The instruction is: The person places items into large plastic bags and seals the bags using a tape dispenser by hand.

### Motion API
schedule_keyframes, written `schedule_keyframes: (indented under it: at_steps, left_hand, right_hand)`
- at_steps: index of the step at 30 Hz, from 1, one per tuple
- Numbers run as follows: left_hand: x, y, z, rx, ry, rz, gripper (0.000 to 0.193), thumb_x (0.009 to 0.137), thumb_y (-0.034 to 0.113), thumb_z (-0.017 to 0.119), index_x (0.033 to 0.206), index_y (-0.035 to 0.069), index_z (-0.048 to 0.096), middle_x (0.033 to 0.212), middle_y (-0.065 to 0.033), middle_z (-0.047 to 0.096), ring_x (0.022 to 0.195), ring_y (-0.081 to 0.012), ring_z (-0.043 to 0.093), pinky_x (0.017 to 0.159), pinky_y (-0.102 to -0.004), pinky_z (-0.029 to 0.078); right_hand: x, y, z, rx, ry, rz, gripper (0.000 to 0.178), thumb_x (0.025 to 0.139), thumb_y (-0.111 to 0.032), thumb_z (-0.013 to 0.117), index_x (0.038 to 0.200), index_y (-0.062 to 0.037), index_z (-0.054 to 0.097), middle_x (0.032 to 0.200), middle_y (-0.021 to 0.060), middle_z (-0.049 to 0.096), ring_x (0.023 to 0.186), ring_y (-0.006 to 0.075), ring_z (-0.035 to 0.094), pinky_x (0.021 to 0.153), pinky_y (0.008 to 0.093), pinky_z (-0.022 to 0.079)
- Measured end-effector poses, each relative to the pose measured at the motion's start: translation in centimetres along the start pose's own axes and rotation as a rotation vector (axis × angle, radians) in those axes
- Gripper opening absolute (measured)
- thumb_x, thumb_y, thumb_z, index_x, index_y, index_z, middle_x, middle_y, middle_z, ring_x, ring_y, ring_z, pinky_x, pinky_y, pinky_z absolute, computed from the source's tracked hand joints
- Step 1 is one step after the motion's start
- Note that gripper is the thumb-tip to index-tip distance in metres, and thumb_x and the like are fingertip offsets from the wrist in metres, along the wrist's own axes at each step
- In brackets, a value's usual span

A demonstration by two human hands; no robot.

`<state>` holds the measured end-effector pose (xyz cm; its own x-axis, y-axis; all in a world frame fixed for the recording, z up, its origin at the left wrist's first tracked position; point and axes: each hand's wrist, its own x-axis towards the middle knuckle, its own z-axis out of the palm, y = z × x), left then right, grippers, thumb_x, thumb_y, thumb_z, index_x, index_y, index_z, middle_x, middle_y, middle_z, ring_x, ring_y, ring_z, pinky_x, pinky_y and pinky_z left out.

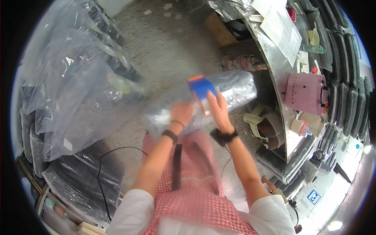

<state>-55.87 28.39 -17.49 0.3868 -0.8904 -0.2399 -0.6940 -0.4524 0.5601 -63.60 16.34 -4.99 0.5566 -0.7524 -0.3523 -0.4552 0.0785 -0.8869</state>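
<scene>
A long bundle wrapped in clear plastic (239,87) lies crosswise in front of me, above the red-checked apron over my lap. My right hand (219,109) grips a blue and orange tape dispenser (203,88), which is held over the middle of the bundle. To the left of the dispenser, my left hand (183,112) is at the bundle's near side. Motion smears its fingers, so whether it holds anything is unclear. Dark bands circle both wrists.
Large plastic-wrapped packages (82,86) are piled on the left. A metal-edged table (270,47) on the right carries papers, a pink bag (304,94) and a cup (299,127). Dark wrapped packages (342,58) fill stacks behind it. A black cable (100,168) loops at lower left.
</scene>
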Motion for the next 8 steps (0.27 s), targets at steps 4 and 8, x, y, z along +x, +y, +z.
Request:
schedule_keyframes:
  at_steps: [4, 8]
  left_hand:
    - [-1.4, 1.2, 0.2, -0.027, 0.059, 0.009, 0.025, 0.088, 0.028, 0.050, 0.075, 0.008, 0.058, 0.075, -0.0103, 0.062, 0.073, -0.0302, 0.061, 0.061, -0.0439, 0.048]
    - [0.7, 0.3, -1.7, 0.046, -0.082, -0.059, 0.020, 0.085, 0.025, 0.054, 0.076, 0.009, 0.059, 0.076, -0.0100, 0.063, 0.074, -0.0293, 0.062, 0.066, -0.0416, 0.050]
  right_hand:
    - [3.8, 3.2, 1.6, -0.341, -0.048, 0.224, 0.048, 0.089, -0.043, 0.055, 0.092, 0.0049, 0.057, 0.075, 0.0210, 0.061, 0.068, 0.0261, 0.059, 0.064, 0.0367, 0.046]
    - [-1.2, 5.3, -0.9, -0.157, -0.083, 0.178, 0.048, 0.089, -0.040, 0.055, 0.103, 0.0054, 0.059, 0.088, 0.0257, 0.064, 0.089, 0.0332, 0.064, 0.077, 0.0396, 0.047]
